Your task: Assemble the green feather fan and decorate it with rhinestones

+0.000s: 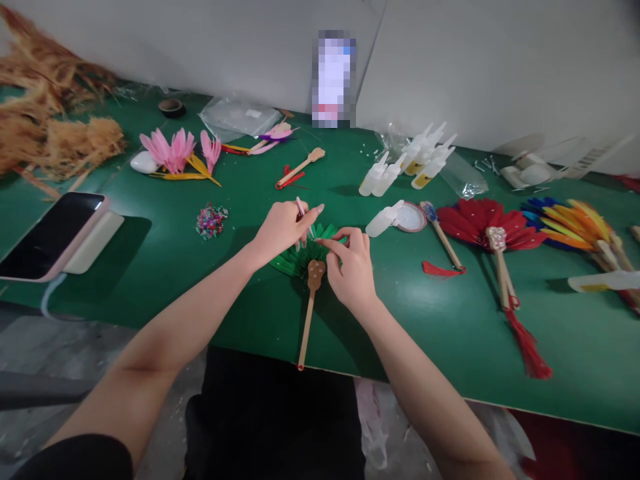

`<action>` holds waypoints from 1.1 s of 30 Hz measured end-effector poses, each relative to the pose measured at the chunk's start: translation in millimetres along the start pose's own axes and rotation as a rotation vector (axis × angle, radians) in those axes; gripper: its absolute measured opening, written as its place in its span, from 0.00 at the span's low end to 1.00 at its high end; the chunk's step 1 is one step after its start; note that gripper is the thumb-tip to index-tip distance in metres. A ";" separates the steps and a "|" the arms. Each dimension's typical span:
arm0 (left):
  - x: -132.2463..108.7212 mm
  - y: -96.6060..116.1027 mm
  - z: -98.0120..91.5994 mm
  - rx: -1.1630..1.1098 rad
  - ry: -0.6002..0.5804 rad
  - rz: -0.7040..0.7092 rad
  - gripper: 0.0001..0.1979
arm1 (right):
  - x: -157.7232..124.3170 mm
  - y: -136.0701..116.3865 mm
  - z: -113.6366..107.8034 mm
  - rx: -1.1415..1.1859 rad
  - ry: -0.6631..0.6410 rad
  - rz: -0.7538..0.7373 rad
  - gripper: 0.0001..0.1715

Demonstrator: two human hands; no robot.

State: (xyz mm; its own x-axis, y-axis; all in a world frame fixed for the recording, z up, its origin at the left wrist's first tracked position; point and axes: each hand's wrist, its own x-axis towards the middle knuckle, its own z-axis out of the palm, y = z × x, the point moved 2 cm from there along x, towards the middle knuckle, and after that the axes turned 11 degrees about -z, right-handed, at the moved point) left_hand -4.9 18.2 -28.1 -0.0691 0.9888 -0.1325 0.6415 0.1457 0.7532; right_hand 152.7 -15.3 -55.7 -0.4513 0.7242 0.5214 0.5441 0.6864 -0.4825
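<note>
A green feather fan (290, 261) lies on the green table, its wooden handle (308, 320) pointing toward the front edge. Small pale dots mark the fan's brown wooden head (316, 272). Over the left part of the feathers, my left hand (287, 228) is closed round a thin, pale, pen-like tool (301, 208) whose tip points down at the feathers. At the right of the feathers is my right hand (351, 267), thumb and index finger pinched close to the tool's tip. Whatever is between those fingertips is too small to name.
Colourful sequins (211, 221) lie left of my hands. Glue bottles (385, 175) stand beyond them, with one lying bottle (384, 220) nearer. A red feather fan (493, 227) is at the right, a phone (53, 233) at the left, pink feathers (173, 152) at the back left.
</note>
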 end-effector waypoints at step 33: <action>1.0 -3.9 -0.8 -0.035 0.032 0.002 0.24 | 0.6 0.0 2.9 -0.092 -0.088 -0.074 0.22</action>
State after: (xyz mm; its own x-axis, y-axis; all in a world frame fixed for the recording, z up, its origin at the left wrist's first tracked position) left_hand -8.1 18.7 -30.6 -0.0930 0.9895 -0.1108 0.6148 0.1446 0.7753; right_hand 150.4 -14.7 -57.5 -0.5509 0.6774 0.4875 0.5674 0.7324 -0.3765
